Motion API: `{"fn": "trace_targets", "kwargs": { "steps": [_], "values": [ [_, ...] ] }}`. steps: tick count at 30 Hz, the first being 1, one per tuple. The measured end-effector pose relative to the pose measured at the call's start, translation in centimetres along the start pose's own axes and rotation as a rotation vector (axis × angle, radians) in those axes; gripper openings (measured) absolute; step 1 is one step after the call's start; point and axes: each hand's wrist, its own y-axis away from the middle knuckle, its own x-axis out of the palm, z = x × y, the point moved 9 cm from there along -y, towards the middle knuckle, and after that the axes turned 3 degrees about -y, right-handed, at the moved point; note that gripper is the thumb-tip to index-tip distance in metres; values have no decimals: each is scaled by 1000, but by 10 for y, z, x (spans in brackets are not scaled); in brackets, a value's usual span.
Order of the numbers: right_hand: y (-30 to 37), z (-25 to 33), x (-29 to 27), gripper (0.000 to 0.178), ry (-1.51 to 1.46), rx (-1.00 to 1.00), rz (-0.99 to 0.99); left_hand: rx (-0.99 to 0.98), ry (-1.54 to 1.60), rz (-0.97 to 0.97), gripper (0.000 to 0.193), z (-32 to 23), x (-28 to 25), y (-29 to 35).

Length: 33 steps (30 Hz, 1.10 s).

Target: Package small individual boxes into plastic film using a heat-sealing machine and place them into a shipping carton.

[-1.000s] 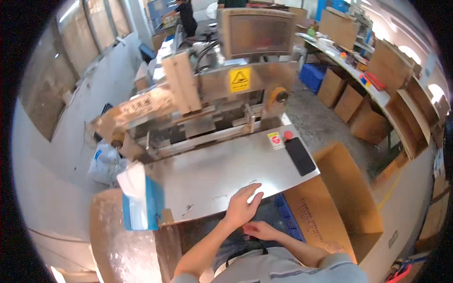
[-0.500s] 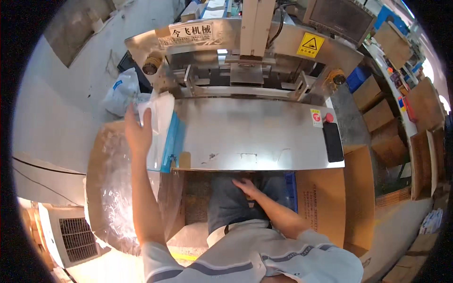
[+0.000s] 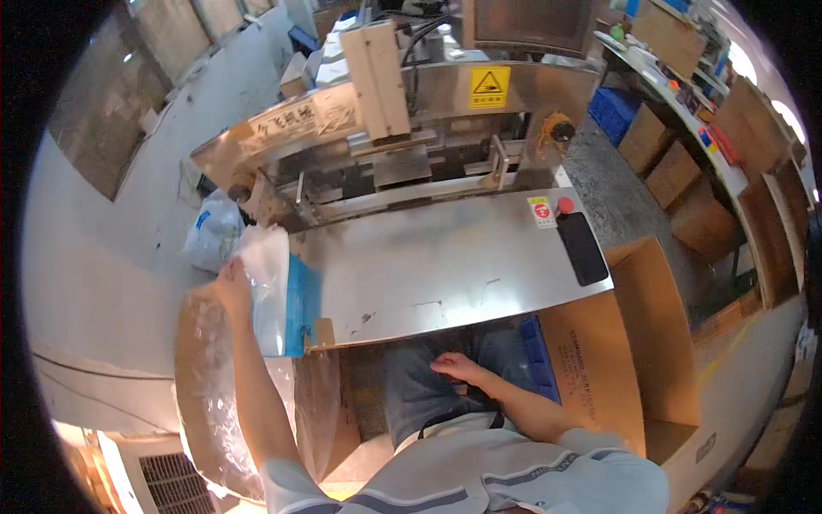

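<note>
At the left end of the steel worktop, a stack of translucent plastic sheets (image 3: 267,287) lies against a blue tray (image 3: 297,310). The fingers of my left hand (image 3: 233,283) are curled closed at the stack's left edge and seem to pinch the sheets there. How many sheets they grip is hidden. Over my lap rests my right hand (image 3: 456,367), empty, its fingers loosely apart. Behind the bare steel worktop (image 3: 411,265) stands a machine with a central vertical head (image 3: 377,81) above a metal plate (image 3: 402,167).
A dark phone (image 3: 582,248) and a red button (image 3: 565,206) are at the worktop's right end. Cardboard boxes (image 3: 659,343) stand to the right. Below my left arm is a plastic-lined carton (image 3: 210,385). A plastic bag (image 3: 214,230) hangs near the wall.
My left hand has gone from spread fingers over the sheets to curled fingers at their left edge. The view has turned, while my right hand stays at my lap.
</note>
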Motion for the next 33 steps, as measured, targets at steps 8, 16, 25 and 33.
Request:
{"fn": "trace_targets", "kwargs": {
  "steps": [8, 16, 25, 33],
  "values": [
    [96, 62, -31, 30, 10, -290, -73, 116, 98, -274, 25, -96, -65, 36],
    [288, 333, -22, 70, 607, -1147, -710, 394, 339, 612, 16, -279, 19, 229],
    [246, 283, -35, 14, 628, -746, -316, -19, 681, 996, 21, -269, 59, 323],
    [274, 304, -33, 10, 560, -1138, -559, -213, 676, 1018, 15, -231, 70, 343]
  ]
}}
